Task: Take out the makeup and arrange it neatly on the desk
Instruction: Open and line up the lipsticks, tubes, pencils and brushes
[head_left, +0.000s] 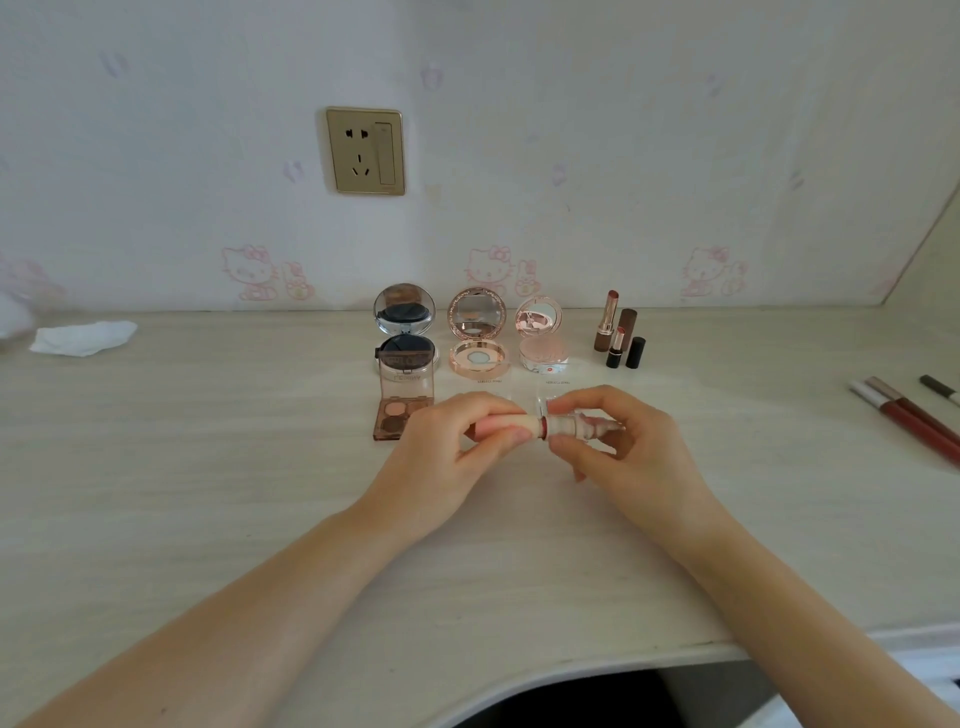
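Both hands, left hand (457, 441) and right hand (618, 441), pinch a cream lipstick (550, 427), seemingly part-opened at its red band.

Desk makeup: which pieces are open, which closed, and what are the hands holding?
Black compact: open, mirror up.
Rose-gold compact: open, mirror up.
Pink compact: open, mirror up.
Eyeshadow palette: open, lid upright.
Two lipsticks: uncapped, standing, caps beside them.
Cream lipstick: horizontal, held by both hands, red band showing at its middle.
Left hand: grips one end.
Right hand: grips the other.
Pencils: lying flat.
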